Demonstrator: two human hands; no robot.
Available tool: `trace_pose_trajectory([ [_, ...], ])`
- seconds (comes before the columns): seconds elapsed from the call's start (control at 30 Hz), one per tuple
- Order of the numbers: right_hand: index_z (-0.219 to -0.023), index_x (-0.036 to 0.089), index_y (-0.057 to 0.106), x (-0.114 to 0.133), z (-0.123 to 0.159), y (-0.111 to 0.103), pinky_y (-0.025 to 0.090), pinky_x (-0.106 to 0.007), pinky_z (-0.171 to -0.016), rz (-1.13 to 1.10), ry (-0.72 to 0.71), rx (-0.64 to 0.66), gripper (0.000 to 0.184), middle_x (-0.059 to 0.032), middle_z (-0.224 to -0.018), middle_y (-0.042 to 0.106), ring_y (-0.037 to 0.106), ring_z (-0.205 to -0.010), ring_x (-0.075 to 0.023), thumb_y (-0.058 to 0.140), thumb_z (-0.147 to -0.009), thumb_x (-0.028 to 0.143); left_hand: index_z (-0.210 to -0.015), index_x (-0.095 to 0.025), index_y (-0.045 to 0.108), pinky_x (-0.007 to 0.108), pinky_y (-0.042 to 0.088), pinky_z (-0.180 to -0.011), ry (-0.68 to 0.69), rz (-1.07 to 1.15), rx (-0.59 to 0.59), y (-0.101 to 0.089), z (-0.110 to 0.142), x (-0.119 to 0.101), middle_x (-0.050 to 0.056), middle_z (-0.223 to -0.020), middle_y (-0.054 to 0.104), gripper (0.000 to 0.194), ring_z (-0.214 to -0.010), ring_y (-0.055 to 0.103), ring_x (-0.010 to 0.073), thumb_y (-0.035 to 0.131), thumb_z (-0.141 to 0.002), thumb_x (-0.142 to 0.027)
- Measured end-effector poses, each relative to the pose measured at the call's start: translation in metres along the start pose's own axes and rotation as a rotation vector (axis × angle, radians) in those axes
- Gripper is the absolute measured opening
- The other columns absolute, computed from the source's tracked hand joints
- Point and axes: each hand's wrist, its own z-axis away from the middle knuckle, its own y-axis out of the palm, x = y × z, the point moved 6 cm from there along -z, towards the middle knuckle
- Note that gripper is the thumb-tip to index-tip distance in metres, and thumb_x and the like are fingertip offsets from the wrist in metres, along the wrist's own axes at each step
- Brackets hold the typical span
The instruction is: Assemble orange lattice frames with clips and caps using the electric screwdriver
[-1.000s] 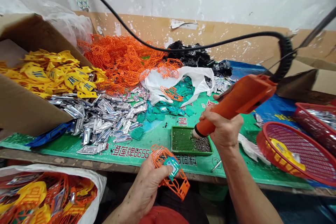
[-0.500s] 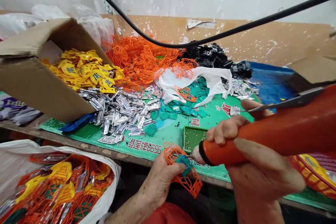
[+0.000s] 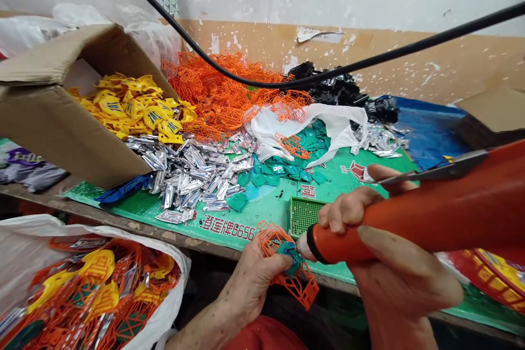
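My left hand (image 3: 250, 273) is closed on an orange plastic lattice frame (image 3: 304, 290), its thumb pressing a small teal plastic piece (image 3: 294, 260) against the frame. Wrapped in my right hand (image 3: 394, 262) is an orange electric screwdriver (image 3: 443, 205) with a metal lever along its top. The screwdriver's white nose (image 3: 304, 247) meets the teal piece; its tip is hidden there. Just behind the work stands a green perforated tray (image 3: 301, 217); what lies inside it is too small to make out.
A cardboard box (image 3: 61, 126) of yellow parts (image 3: 143, 109) lies tilted at left. Silver parts (image 3: 197, 175), orange frames (image 3: 221, 93), teal pieces (image 3: 279, 167) and black parts (image 3: 336, 90) are heaped behind. A white sack (image 3: 182, 279) holds mixed assemblies. A black cable (image 3: 262, 85) hangs across. A red basket (image 3: 479, 273) is at right.
The screwdriver has shifted slightly left and down, its nose now closer against the teal piece. The cable's middle hangs a little lower. The left hand keeps its hold on the frame.
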Motion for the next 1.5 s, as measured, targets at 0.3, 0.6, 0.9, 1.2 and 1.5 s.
trace_pose_trajectory([
  [0.3,-0.111,0.029,0.056,-0.003,0.004,0.002,0.052,-0.029,-0.062,-0.049,0.039,0.097,0.048,0.0053,-0.071,0.061,0.058,-0.061,-0.0107,0.066,-0.071,0.006,-0.081,-0.017,0.062,0.030,0.048,-0.070,0.016,-0.034,-0.005,-0.001,-0.003,0.002,-0.002,-0.068,0.057,0.025,-0.064,0.056,0.0141,0.069,-0.058,-0.013],
  [0.6,-0.112,0.028,0.053,-0.006,0.010,0.003,0.050,-0.030,-0.058,0.046,0.042,0.145,0.049,0.0052,-0.070,0.060,0.057,-0.059,-0.0117,0.067,-0.069,0.007,-0.078,-0.015,0.061,0.027,0.045,-0.067,0.015,-0.151,0.010,-0.003,0.000,0.007,-0.001,-0.070,0.060,0.019,-0.067,0.057,0.0146,0.065,-0.060,-0.010],
  [0.9,-0.112,0.030,0.052,-0.010,0.015,-0.004,0.048,-0.033,-0.061,0.162,0.042,0.153,0.048,0.0055,-0.070,0.059,0.057,-0.061,-0.0148,0.068,-0.070,0.015,-0.073,-0.017,0.060,0.027,0.045,-0.065,-0.013,-0.178,-0.006,-0.001,-0.001,0.009,-0.004,-0.064,0.058,0.017,-0.062,0.056,0.0143,0.068,-0.058,-0.013],
  [1.2,-0.109,0.027,0.053,-0.013,0.019,-0.006,0.050,-0.034,-0.060,0.155,0.031,0.118,0.047,0.0048,-0.068,0.058,0.058,-0.059,-0.0148,0.070,-0.066,0.016,-0.081,-0.016,0.067,0.026,0.045,-0.065,0.012,-0.227,0.004,-0.003,0.001,0.007,-0.001,-0.067,0.065,0.021,-0.064,0.059,0.0153,0.072,-0.060,-0.016],
  [1.5,-0.093,0.023,0.061,0.024,-0.027,-0.046,0.047,-0.031,-0.054,0.106,-0.238,-0.200,0.038,0.0058,-0.061,0.060,0.055,-0.050,-0.0128,0.066,-0.058,0.009,-0.099,-0.017,0.069,0.029,0.049,-0.081,-0.065,-0.114,0.035,-0.007,0.005,-0.001,0.003,-0.090,0.073,0.034,-0.081,0.066,0.0177,0.078,-0.065,-0.019],
])
